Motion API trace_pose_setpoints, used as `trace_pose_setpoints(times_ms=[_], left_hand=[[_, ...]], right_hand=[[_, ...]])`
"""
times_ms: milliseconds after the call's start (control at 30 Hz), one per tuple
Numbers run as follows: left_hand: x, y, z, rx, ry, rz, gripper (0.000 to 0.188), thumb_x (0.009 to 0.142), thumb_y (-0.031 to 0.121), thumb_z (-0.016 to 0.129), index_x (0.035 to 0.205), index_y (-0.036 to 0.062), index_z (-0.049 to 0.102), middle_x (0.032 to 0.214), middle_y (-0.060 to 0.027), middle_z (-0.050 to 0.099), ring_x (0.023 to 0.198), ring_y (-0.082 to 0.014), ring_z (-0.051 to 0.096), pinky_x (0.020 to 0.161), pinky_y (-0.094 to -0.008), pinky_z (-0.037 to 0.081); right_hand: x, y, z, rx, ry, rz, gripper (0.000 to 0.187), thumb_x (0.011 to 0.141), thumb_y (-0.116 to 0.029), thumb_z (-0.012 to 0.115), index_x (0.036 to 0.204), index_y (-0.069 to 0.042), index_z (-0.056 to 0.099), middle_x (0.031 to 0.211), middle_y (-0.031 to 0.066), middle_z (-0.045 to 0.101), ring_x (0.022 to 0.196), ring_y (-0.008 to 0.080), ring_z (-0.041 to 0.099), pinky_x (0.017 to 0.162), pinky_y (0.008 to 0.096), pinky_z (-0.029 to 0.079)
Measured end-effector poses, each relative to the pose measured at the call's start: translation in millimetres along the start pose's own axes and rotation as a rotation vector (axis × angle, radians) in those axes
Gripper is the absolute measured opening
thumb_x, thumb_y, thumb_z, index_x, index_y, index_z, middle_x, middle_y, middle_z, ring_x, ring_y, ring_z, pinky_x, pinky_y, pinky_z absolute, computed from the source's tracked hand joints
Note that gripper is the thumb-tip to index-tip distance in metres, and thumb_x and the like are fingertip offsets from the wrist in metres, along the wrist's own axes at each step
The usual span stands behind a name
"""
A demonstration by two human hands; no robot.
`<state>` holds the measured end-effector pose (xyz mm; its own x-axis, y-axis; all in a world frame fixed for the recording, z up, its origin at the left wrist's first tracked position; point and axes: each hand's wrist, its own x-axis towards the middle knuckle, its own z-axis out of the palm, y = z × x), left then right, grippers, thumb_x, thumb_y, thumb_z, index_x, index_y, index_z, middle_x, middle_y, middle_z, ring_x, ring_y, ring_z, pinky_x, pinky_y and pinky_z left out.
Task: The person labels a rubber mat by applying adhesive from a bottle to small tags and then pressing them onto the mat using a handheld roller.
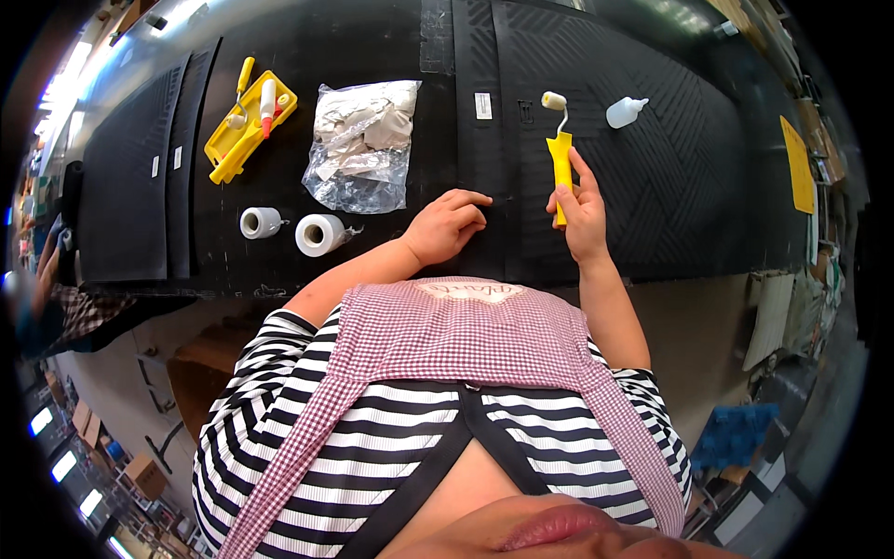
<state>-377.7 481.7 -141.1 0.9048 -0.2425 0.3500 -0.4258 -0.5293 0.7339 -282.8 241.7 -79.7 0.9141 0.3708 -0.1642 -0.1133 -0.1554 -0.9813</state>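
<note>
My right hand (586, 219) is closed round the yellow handle of a mini paint roller (562, 172). The small white roller head points away from me, over a black ribbed rubber mat (643, 186). Beyond it to the right lies a white squeeze bottle (625, 112) with a thin nozzle. My left hand (449, 226) rests on the black work surface, forefinger reaching right and the other fingers loosely bent, with nothing seen in it. Left of that hand are a clear plastic bag (363, 140) of whitish cloth-like pieces and two rolls of clear film (319, 235).
At the left a yellow paint tray (223, 149) holds another roller and a white bottle with a red tip. More black mats (130, 177) with small white labels lie farther left. A yellow sheet (796, 163) sits at the right edge. Another person's sleeve (84, 312) shows far left.
</note>
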Motion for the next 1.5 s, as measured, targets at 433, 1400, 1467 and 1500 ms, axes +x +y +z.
trace_pose_setpoints(times_ms=[433,1400,1467,1500], left_hand=[[79,44,-26,-1.2,0.379,-1.01,0.023,0.094,0.022,0.072,0.112,0.0082,0.069,0.102,-0.0021,0.069,0.094,-0.013,0.065,0.082,-0.0282,0.052],[97,71,32,0.268,0.625,0.042,0.019,0.075,0.017,0.083,0.071,0.0169,0.065,0.094,-0.0043,0.058,0.092,-0.0273,0.057,0.08,-0.0401,0.046],[95,100,13,0.403,0.693,0.072,0.016,0.075,0.014,0.084,0.076,0.0135,0.068,0.106,-0.006,0.062,0.104,-0.0303,0.059,0.088,-0.0406,0.048],[94,93,18,0.273,0.651,0.016,0.015,0.075,0.012,0.083,0.079,0.0116,0.069,0.106,-0.0074,0.064,0.104,-0.0303,0.061,0.088,-0.0398,0.05]], right_hand=[[-2,-11,-3,0.694,-0.194,0.147,0.026,0.093,-0.012,0.058,0.118,-0.007,0.055,0.09,0.0068,0.061,0.079,0.0162,0.061,0.074,0.0288,0.049],[64,-18,-29,0.271,-0.443,0.118,0.013,0.094,-0.012,0.068,0.102,-0.004,0.061,0.077,-0.0007,0.057,0.057,0.0057,0.051,0.05,0.0182,0.037],[66,-17,-29,0.209,-0.435,0.045,0.01,0.096,-0.01,0.066,0.099,-0.003,0.06,0.077,-0.0009,0.057,0.057,0.0051,0.05,0.049,0.0182,0.036],[70,-12,-28,0.162,-0.428,-0.013,0.009,0.096,-0.009,0.066,0.098,-0.004,0.059,0.077,-0.0011,0.056,0.057,0.0049,0.049,0.049,0.0182,0.036]])
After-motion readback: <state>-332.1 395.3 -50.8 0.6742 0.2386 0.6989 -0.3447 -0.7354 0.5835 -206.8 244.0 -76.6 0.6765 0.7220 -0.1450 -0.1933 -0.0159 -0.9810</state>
